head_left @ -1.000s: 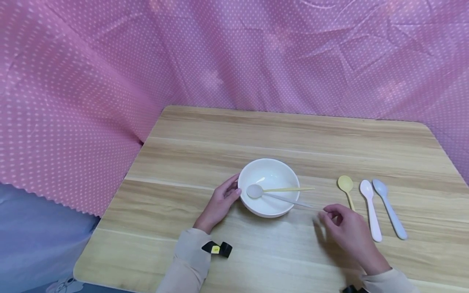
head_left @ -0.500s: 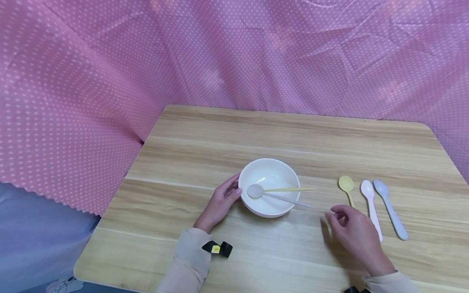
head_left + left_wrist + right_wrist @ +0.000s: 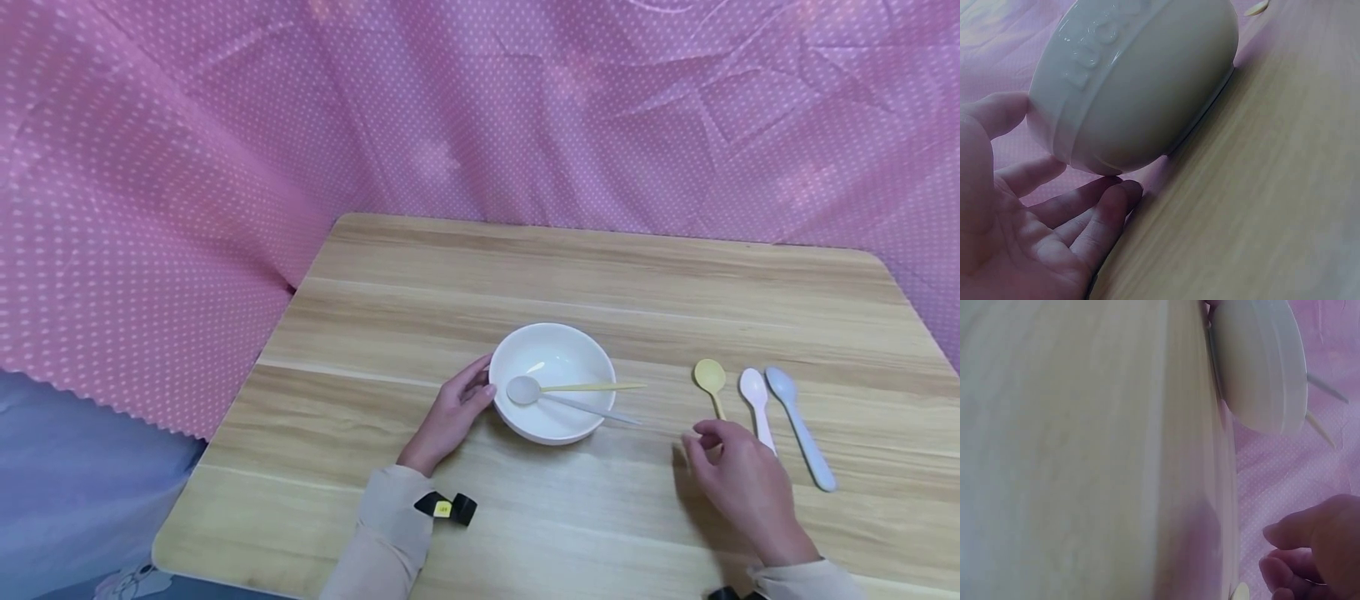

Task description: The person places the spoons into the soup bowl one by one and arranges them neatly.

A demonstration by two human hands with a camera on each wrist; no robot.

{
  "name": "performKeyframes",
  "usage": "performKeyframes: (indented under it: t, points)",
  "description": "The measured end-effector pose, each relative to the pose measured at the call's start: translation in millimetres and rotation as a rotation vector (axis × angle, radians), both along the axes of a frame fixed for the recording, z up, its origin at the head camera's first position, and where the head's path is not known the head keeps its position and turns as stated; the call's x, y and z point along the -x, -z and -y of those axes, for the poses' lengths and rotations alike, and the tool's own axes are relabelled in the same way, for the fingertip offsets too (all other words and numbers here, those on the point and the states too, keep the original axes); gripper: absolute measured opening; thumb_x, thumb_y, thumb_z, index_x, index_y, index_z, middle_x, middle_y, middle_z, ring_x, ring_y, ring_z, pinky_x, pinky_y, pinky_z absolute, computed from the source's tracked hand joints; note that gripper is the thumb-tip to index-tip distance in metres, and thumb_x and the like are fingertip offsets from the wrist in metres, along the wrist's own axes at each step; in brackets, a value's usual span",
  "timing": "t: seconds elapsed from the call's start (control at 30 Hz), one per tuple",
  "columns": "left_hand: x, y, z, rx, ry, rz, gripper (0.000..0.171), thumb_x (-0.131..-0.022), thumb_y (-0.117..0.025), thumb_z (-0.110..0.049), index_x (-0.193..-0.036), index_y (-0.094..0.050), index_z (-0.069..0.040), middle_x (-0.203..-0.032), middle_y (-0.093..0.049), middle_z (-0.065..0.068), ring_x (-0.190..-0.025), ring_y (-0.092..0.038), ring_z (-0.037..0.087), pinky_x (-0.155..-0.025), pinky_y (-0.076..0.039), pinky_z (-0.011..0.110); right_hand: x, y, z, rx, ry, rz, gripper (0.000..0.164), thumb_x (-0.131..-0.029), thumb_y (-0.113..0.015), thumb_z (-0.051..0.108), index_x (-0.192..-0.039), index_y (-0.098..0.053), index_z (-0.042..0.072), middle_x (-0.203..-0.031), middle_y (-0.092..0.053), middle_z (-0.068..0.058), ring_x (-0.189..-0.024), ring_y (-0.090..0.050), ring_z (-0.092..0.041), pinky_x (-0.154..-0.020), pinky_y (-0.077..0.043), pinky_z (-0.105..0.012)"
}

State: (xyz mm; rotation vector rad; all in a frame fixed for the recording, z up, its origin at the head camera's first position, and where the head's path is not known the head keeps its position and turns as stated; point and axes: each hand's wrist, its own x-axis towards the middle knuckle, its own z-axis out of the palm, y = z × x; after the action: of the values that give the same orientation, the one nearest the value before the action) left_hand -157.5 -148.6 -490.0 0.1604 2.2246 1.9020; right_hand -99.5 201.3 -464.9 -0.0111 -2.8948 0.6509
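Observation:
A white bowl (image 3: 551,354) stands on the wooden table, with raised lettering on its outer wall in the left wrist view. My left hand (image 3: 448,417) holds its left side, thumb at the rim and fingers against the wall (image 3: 1141,81). Inside lie a pale, whitish spoon (image 3: 522,390) and a spoon with a yellow handle (image 3: 588,387); both handles stick out over the right rim. The yellow one's head is hidden. My right hand (image 3: 742,483) hovers right of the bowl, fingers loosely curled, holding nothing. Its fingertips are near a yellow spoon (image 3: 709,377).
Beside the yellow spoon lie a pale pink spoon (image 3: 753,387) and a light blue spoon (image 3: 801,429). My right hand covers the lower handles of the yellow and pink ones. Pink dotted cloth (image 3: 525,125) hangs behind the table (image 3: 420,283) and at its left.
My right hand has moved rightward from near the pale spoon's handle end toward the loose spoons. The left hand and the bowl have stayed in place.

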Motion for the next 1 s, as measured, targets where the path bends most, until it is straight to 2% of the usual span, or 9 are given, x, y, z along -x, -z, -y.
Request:
performKeyframes:
  t: [0.2, 0.3, 0.37, 0.6, 0.77, 1.0]
  points:
    - [-7.2, -23.6, -2.3, 0.008, 0.015, -0.007, 0.050, -0.098, -0.050, -0.016, -0.145, -0.036, -0.009, -0.135, -0.051, 0.015, -0.126, -0.049, 0.024, -0.107, -0.040, 0.032, 1.1, 0.7, -7.3, -0.020, 0.021, -0.015, 0.021, -0.082, -0.068, 0.019, -0.093, -0.068, 0.001, -0.076, -0.067, -0.008, -0.065, -0.060, -0.023, -0.051, -0.043, -0.032]
    - [-9.5, -29.5, -3.4, 0.013, 0.014, -0.010, 0.049, -0.098, -0.049, -0.015, -0.145, -0.036, -0.008, -0.135, -0.051, 0.015, -0.126, -0.049, 0.025, -0.107, -0.040, 0.032, 0.5, 1.7, -10.7, -0.026, 0.034, -0.028, 0.021, -0.081, -0.068, 0.018, -0.093, -0.068, 0.001, -0.076, -0.067, -0.009, -0.064, -0.060, -0.023, -0.050, -0.042, -0.030]
    - [-8.7, -27.0, -3.4, 0.010, 0.011, -0.007, 0.050, -0.098, -0.049, -0.015, -0.145, -0.036, -0.009, -0.135, -0.051, 0.015, -0.125, -0.049, 0.025, -0.107, -0.040, 0.033, -0.1, 2.4, -12.5, -0.026, 0.038, -0.026, 0.022, -0.081, -0.068, 0.018, -0.094, -0.068, 0.000, -0.077, -0.067, -0.009, -0.064, -0.059, -0.022, -0.050, -0.041, -0.030]
    - [-0.1, -1.1, -1.2, -0.005, 0.001, 0.004, 0.050, -0.098, -0.051, -0.022, -0.146, -0.036, -0.016, -0.136, -0.051, 0.012, -0.126, -0.049, 0.022, -0.107, -0.040, 0.031, -1.7, 5.5, -18.0, -0.027, 0.066, 0.012, 0.025, -0.081, -0.068, 0.018, -0.097, -0.067, -0.001, -0.080, -0.068, -0.013, -0.067, -0.061, -0.027, -0.050, -0.042, -0.034]
    - [-0.1, 2.9, -0.9, -0.010, -0.013, -0.018, 0.049, -0.097, -0.052, -0.026, -0.144, -0.039, -0.023, -0.133, -0.053, 0.008, -0.124, -0.051, 0.019, -0.106, -0.041, 0.030, -0.9, 6.9, -23.1, -0.017, 0.083, 0.007, 0.023, -0.080, -0.068, 0.017, -0.095, -0.068, -0.001, -0.081, -0.069, -0.015, -0.068, -0.063, -0.031, -0.048, -0.042, -0.034]
    - [-1.0, 3.0, -1.3, -0.012, -0.014, -0.040, 0.048, -0.096, -0.053, -0.028, -0.143, -0.041, -0.023, -0.132, -0.054, 0.007, -0.123, -0.052, 0.019, -0.104, -0.043, 0.029, -2.1, 9.1, -28.2, -0.010, 0.097, 0.024, 0.023, -0.081, -0.067, 0.017, -0.094, -0.067, -0.002, -0.082, -0.069, -0.016, -0.073, -0.063, -0.034, -0.051, -0.044, -0.038]
